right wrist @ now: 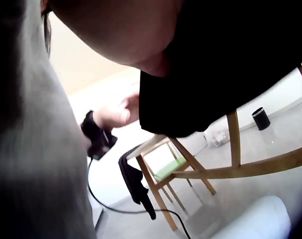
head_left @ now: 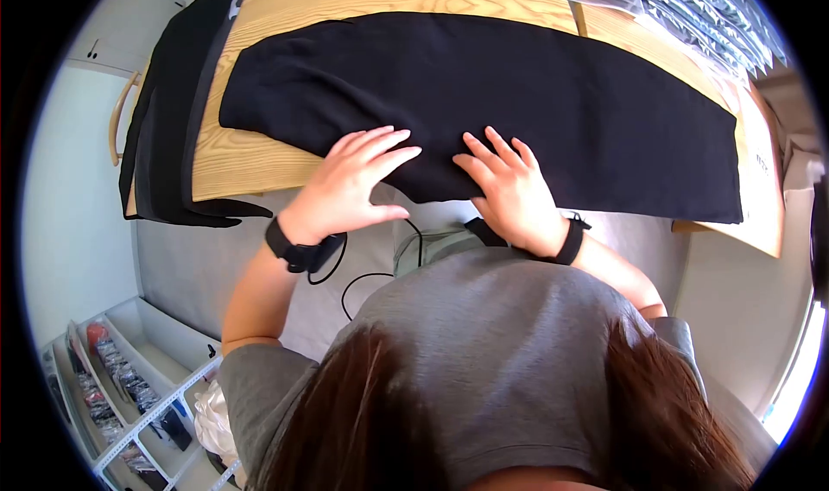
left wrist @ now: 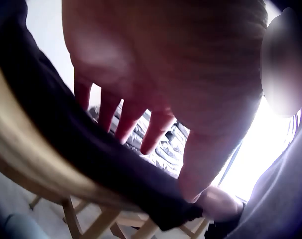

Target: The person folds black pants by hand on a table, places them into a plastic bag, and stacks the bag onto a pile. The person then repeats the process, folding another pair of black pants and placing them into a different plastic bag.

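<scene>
Head view: your left hand (head_left: 345,189) and right hand (head_left: 518,199) have their fingers straight and spread wide, holding nothing. Under the fingertips is the near part of the black cloth (head_left: 535,94), which lies on the wooden surface (head_left: 268,158) and extends to both sides of them. Well to the left of the left fingers, a dark garment (head_left: 168,120) hangs over the surface.

Left wrist view: these fingers are stretched apart, close to the black cloth; shiny packs (left wrist: 166,149) appear beyond them.

Right wrist view: the fingers are mostly hidden, so you cannot tell their shape here.
</scene>
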`<state>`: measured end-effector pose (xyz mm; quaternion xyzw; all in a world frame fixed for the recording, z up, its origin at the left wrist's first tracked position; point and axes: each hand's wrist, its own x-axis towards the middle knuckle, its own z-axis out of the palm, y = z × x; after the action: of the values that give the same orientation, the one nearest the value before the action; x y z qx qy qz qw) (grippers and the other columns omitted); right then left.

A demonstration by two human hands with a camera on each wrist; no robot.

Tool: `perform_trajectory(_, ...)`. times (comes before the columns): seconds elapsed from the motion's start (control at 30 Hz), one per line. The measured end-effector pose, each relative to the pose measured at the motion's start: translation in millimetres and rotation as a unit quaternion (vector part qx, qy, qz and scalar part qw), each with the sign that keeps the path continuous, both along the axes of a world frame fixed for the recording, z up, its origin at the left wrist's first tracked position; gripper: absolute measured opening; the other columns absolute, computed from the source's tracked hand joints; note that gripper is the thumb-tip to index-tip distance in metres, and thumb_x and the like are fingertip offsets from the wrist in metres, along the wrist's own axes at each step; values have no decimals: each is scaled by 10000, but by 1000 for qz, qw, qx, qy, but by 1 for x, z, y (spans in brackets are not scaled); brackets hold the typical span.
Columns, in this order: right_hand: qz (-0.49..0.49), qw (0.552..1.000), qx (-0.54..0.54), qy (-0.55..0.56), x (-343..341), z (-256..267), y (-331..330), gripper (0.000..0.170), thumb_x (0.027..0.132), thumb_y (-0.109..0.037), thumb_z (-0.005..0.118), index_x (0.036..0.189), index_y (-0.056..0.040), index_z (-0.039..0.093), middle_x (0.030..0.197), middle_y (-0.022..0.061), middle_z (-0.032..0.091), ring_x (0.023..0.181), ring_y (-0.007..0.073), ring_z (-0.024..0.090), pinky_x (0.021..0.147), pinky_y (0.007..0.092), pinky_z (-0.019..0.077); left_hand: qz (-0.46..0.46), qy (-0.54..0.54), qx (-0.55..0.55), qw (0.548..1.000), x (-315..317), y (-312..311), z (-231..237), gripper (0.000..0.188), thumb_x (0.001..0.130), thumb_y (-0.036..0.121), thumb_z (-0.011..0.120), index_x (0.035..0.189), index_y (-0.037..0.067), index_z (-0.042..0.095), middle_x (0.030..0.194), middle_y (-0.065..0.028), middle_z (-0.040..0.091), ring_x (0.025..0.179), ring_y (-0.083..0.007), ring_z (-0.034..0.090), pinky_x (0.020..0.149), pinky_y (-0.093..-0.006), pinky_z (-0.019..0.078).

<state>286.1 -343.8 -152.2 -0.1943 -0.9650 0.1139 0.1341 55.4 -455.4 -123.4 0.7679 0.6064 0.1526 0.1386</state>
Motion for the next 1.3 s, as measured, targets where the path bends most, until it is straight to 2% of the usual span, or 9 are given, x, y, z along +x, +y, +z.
perform_trajectory(0.17,36,987,-135,74,-6,16,26,240,810,-154,609,1016,-32,618,963,158,648,999,353,603,910,403,468,135,1,117,984,39,11,-18,661,653,300,778,1235,93,544,1253,-105,559,1227,-283,467,1051,-451,308)
perform_trajectory(0.4,28,996,-63,59,-3,6,18,274,843,-227,603,1039,-37,632,1109,149,628,1101,344,564,958,419,427,188,29,185,964,67,16,-22,528,643,-17,611,1163,59,557,1184,-102,588,1195,-291,494,1059,-472,294)
perform_trajectory(0.57,102,992,73,-34,11,9,10,591,779,-188,625,1336,-121,439,1310,162,496,1223,346,456,1016,441,362,126,-107,161,973,67,6,-22,533,639,-155,421,1128,7,560,1162,-161,586,1065,-329,570,929,-390,467)
perform_trajectory(0.67,36,992,120,12,21,-8,6,532,793,-91,511,1322,-119,467,1299,157,506,1211,332,473,1014,433,370,109,-127,118,979,60,0,-17,482,676,-114,454,1130,3,566,1176,-163,583,1084,-327,565,932,-389,468)
perform_trajectory(0.77,22,997,69,27,31,-11,12,499,719,-90,605,1216,-82,555,1278,142,531,1215,319,482,1021,434,375,1,-133,73,988,46,-2,-13,469,722,5,564,1190,27,550,1250,-154,545,1180,-318,509,992,-413,419)
perform_trajectory(0.87,17,999,15,36,33,-2,16,494,696,-85,622,1187,-64,569,1260,146,547,1210,320,490,1023,432,377,-17,41,43,998,38,-3,-3,741,666,255,755,1333,116,464,1418,-119,400,1344,-284,334,1097,-496,233)
perform_trajectory(1.0,13,999,7,46,31,-2,16,483,686,-66,611,1167,-57,575,1232,148,569,1196,325,501,1021,430,379,44,58,119,990,28,3,-28,755,580,18,700,1302,100,491,1333,-107,504,1275,-274,435,1059,-456,308)
perform_trajectory(1.1,24,998,23,57,37,-3,19,440,689,-79,612,1129,-64,596,1231,140,571,1187,312,510,1008,429,389,60,37,155,985,25,7,-32,600,539,-104,563,1117,47,625,1202,-114,595,1175,-285,528,946,-407,434)
perform_trajectory(1.3,-47,995,86,32,106,-6,52,420,739,-68,563,1158,-44,580,1269,158,543,1199,278,510,1013,421,389,124,32,143,981,15,4,-23,615,558,-157,513,1116,64,646,1208,-119,592,1084,-302,580,897,-377,481)
